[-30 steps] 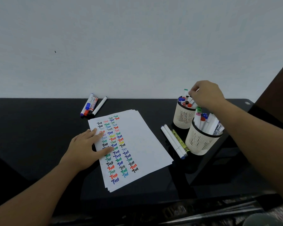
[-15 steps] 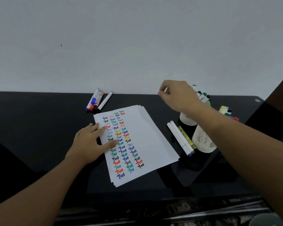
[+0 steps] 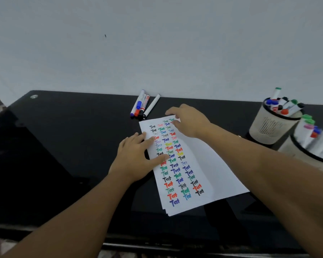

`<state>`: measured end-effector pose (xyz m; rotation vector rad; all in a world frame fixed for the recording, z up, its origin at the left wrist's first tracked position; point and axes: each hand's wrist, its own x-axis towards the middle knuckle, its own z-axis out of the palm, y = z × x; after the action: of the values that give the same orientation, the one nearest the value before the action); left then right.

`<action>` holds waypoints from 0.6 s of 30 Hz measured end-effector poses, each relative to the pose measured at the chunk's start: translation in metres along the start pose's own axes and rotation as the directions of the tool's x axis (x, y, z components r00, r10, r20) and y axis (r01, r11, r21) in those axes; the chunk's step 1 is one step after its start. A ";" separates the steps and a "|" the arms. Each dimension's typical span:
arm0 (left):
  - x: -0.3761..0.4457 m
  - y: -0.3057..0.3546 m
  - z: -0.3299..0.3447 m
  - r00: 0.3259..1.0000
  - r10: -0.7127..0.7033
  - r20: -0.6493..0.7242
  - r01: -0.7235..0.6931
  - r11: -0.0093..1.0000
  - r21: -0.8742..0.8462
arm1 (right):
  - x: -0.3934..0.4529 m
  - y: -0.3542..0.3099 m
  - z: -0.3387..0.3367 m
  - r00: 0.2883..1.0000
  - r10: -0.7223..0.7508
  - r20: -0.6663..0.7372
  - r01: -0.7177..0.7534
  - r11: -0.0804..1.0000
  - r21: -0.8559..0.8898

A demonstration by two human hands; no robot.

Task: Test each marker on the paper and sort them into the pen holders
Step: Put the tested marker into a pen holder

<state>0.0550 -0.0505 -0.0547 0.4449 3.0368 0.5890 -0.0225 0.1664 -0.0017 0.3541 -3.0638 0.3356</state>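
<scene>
The right hand (image 3: 189,121) has left the pen holders and is now over the far edge of the paper (image 3: 209,164), at about 12 o'clock of the sheet. A second ago it was at the far holder (image 3: 268,127), with the fingers closed around the top of a marker there. Now it carries nothing; the fingers are loosely bent and apart, stretched toward the group of markers (image 3: 142,106) that lies on the black table (image 3: 63,146) at about 11 o'clock from the paper. It does not touch them yet.

The left hand (image 3: 136,157) has not moved. It lies flat at the 9 o'clock edge of the paper, fingers spread and pressing the sheet down, holding nothing.

To me this means that one marker is finished and sorted, and the next one is being fetched. The paper has three columns of coloured "Test" words, so most of the work seems done. Both holders stand at about 3 o'clock from the paper; the far one and the near holder (image 3: 306,159) are full of markers. I count about four markers in the waiting group, though they overlap and I cannot be sure.
</scene>
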 end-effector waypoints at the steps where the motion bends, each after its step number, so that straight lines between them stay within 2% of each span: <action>1: 0.000 -0.001 0.001 1.000 0.001 -0.002 -0.001 1.000 -0.005 | 0.010 -0.004 0.005 1.000 -0.019 0.014 0.019 1.000 -0.015; 12: 0.002 -0.003 0.003 1.000 0.015 -0.010 -0.015 1.000 0.010 | 0.083 -0.039 0.035 0.985 -0.170 -0.041 0.148 0.936 -0.319; 18: 0.002 -0.001 0.002 1.000 0.012 0.005 -0.012 1.000 0.021 | 0.084 -0.031 0.026 0.951 -0.307 -0.045 0.241 0.822 -0.516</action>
<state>0.0531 -0.0506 -0.0566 0.4647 3.0400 0.5564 -0.0974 0.1122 -0.0153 0.6954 -2.7687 -0.4389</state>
